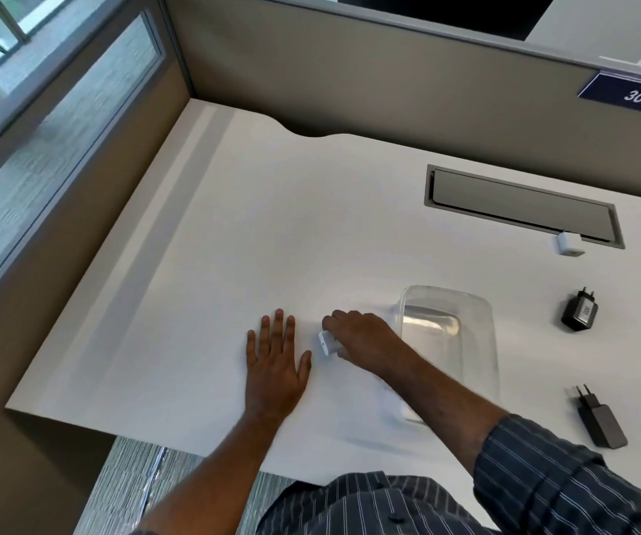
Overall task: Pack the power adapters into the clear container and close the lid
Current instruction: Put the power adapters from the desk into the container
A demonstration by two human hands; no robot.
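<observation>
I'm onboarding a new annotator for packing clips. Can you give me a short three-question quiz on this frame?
1. True or false: the clear container already holds a black adapter.
2. Which hand grips a white adapter? A) left hand B) right hand C) neither
3. Fill in: how many adapters lie loose on the desk, right of the container?

Key
1. False; it looks empty.
2. B; the left hand lies flat on the desk.
3. Three: a small white adapter by the cable hatch, an upper black adapter and a lower black adapter.
</observation>
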